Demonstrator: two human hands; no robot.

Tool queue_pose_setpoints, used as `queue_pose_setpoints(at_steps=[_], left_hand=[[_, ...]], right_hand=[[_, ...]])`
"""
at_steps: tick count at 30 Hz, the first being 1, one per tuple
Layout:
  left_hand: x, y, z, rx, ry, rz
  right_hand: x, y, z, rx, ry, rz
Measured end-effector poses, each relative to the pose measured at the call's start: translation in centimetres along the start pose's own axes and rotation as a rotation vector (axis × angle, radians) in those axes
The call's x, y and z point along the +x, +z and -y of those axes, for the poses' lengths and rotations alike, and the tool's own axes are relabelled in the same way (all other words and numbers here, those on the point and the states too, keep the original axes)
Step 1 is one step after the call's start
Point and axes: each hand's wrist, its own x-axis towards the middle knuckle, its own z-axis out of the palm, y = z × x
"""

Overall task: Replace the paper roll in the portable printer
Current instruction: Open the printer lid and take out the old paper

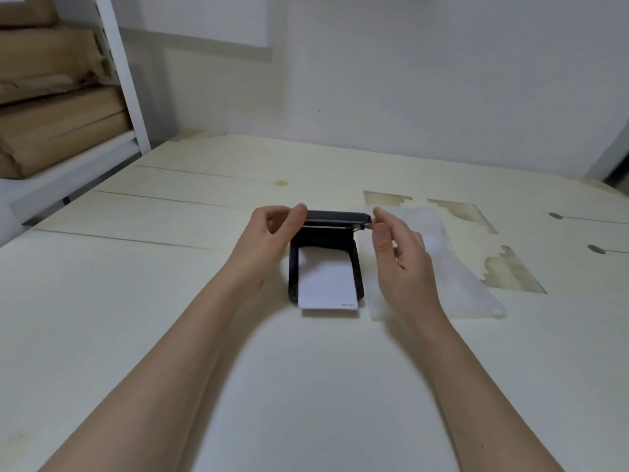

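A small black portable printer (pixel 293 277) lies on the pale wooden table (pixel 136 301) with its lid (pixel 337 218) raised upright at the far end. White paper (pixel 326 284) fills the open body and sticks out past its near edge. My left hand (pixel 272 229) pinches the lid's left end between thumb and fingers. My right hand (pixel 394 247) touches the lid's right end with its fingertips, fingers loosely curled.
A clear plastic wrapper (pixel 452 267) lies flat just right of the printer, partly under my right hand. Brown patches (pixel 510 274) mark the tabletop further right. Brown paper-wrapped parcels (pixel 51 124) sit stacked on a white shelf at the left.
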Motion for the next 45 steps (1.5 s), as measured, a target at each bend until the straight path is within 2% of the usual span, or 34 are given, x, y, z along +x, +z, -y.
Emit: queue_pose_setpoints(at_steps=[4,11,17,22,29,33,37,41,45], left_hand=[[0.9,1.0,0.2,-0.049,0.045,-0.155],[0.9,1.4,0.9,-0.114,0.116,-0.144],[1.2,1.2,1.5,0.003,0.173,-0.154],[1.8,0.9,2.4,0.028,0.167,-0.161],[1.8,1.3,2.0,-0.174,0.041,-0.166],[2.1,1.6,2.6,-0.099,0.057,-0.208],[2.6,1.6,2.7,-0.089,0.055,-0.228],[2.5,1.7,2.6,-0.073,0.075,-0.217],[2.4,1.8,2.5,-0.042,0.082,-0.232]], right_hand=[[0.6,0.1,-0.2,0.149,0.029,-0.015],[1.4,0.4,-1.6,0.16,0.007,0.026],[1.3,1.2,-1.4,0.063,0.02,0.115],[1.3,2.0,-1.1,-0.011,0.01,0.152],[2.2,2.2,-1.1,0.053,0.06,0.174],[2.1,2.4,-1.3,0.088,0.064,0.146],[1.9,2.1,-1.5,0.019,0.027,0.166],[1.2,0.8,-1.1,-0.166,0.019,0.211],[-0.3,-0.4,-0.5,-0.333,-0.134,0.353]])
